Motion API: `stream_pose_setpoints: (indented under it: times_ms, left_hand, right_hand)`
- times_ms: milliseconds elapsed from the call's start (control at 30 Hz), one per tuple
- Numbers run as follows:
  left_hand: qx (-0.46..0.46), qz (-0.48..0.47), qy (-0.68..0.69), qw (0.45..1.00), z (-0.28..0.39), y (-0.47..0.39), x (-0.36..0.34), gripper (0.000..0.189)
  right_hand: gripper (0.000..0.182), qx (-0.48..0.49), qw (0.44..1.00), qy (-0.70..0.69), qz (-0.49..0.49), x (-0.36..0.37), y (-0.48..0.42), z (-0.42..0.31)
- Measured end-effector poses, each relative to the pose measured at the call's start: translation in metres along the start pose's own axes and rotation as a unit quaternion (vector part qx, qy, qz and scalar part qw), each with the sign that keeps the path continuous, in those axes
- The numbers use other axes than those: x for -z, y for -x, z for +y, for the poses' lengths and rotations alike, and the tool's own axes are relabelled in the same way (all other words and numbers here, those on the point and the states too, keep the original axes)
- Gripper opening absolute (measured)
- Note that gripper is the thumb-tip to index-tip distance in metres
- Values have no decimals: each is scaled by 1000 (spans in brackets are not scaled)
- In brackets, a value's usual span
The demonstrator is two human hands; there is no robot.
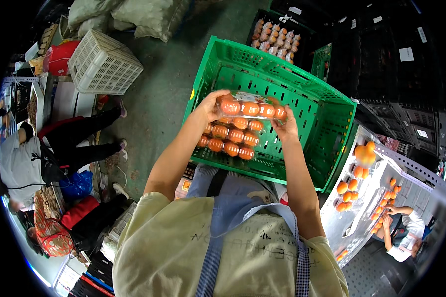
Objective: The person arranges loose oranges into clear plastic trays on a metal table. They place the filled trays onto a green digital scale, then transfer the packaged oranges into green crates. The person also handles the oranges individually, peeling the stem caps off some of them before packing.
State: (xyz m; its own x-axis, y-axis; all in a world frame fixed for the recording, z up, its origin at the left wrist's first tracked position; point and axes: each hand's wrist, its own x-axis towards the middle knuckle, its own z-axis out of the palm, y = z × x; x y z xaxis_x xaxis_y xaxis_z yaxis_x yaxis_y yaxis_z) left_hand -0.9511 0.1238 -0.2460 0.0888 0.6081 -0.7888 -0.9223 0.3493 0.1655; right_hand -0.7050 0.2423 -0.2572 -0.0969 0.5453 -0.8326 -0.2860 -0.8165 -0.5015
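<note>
My left hand (212, 105) grips the left end of a clear plastic punnet (251, 105) packed with round orange-red fruit, and my right hand (288, 126) holds its right end. A printed label lies across the punnet's top. Both hands are inside the outline of a green plastic crate (308, 104) with slotted walls and floor. Below the held pack, similar packed fruit (230, 139) sits in the crate's near left part, in rows. The held punnet hides part of those rows, and whether it touches them I cannot tell.
Beyond the crate, a black crate (277, 41) holds more packed fruit. Stacked black crates (386, 67) rise at right. A worker's hands (388, 217) are among loose fruit at a metal table (330, 219). Left are a white crate (106, 67), full sacks (145, 16) and two people.
</note>
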Motion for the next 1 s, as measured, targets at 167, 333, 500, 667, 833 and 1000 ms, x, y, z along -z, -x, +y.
stream_pose_setpoints:
  times_ms: [167,333,500,667,833,1000]
  left_hand:
    - [-46,89,19,995,-1,-14,14,26]
    - [-146,209,37,966,-17,-15,15,22]
    - [-293,185,-85,934,-48,17,-11,33]
    - [-453,202,-635,592,-35,1,-11,37]
    - [-250,215,-858,393,-34,-28,1,44]
    - [-202,199,-869,404,-30,-29,0,48]
  right_hand:
    - [57,5,1000,9,9,-3,-23,21]
    - [36,-29,993,80,78,-20,-26,36]
    - [62,-57,983,173,23,-19,-40,33]
    - [67,6,858,514,-17,-12,-42,27]
    - [87,100,648,754,-38,-5,-27,26]
    - [80,132,775,614,-67,17,-36,30]
